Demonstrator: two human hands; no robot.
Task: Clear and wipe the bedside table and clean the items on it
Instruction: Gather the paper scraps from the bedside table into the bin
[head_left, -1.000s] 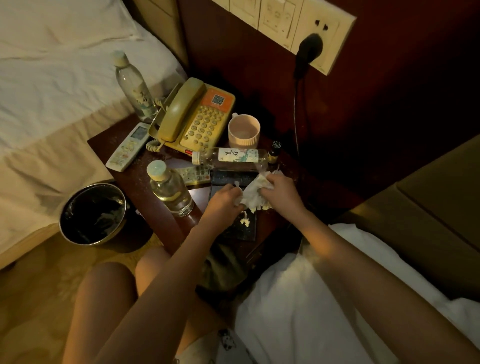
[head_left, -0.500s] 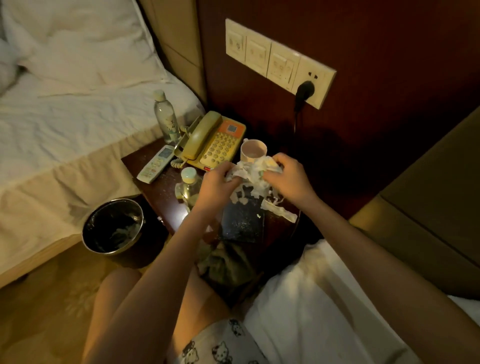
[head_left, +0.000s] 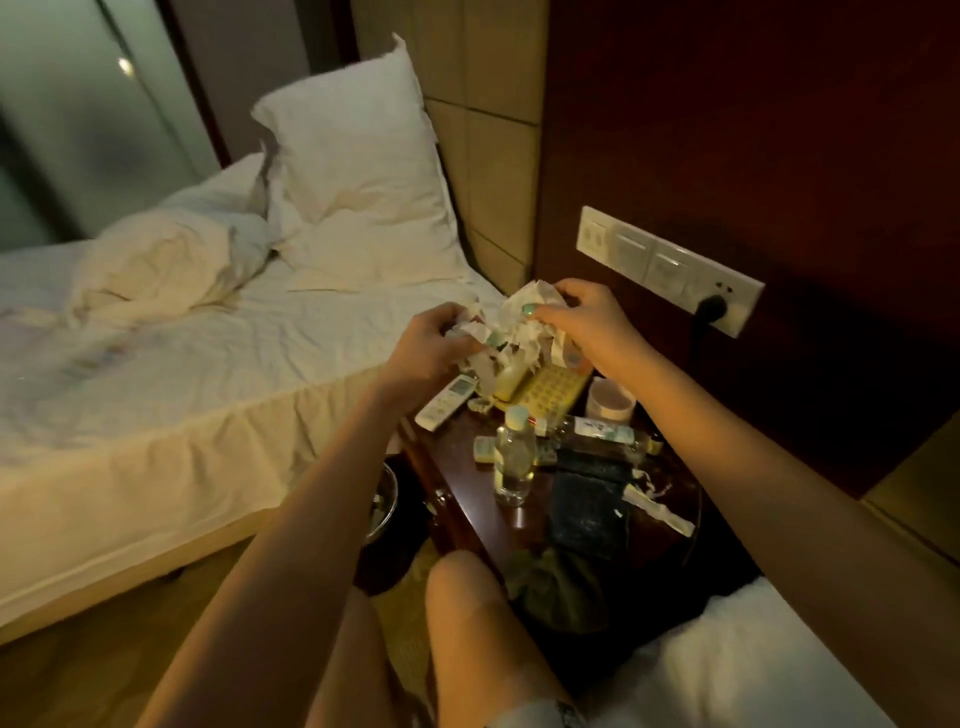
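We grip the torn tissue wad w/ both hands: L hand curls round its left end, R hand pinches its top. Wad hangs above the phone at desk rear. On desk: upright bottle, cup, remote, tissue scraps.

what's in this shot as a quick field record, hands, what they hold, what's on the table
left hand: grips tissue
right hand: grips the same tissue
tissue: torn and crumpled, held off the table
standing on table: bottle, cup
lying on table: second bottle, remote, phone, dark cloth, tissue scraps
bin: on floor left of table, mostly hidden by left arm
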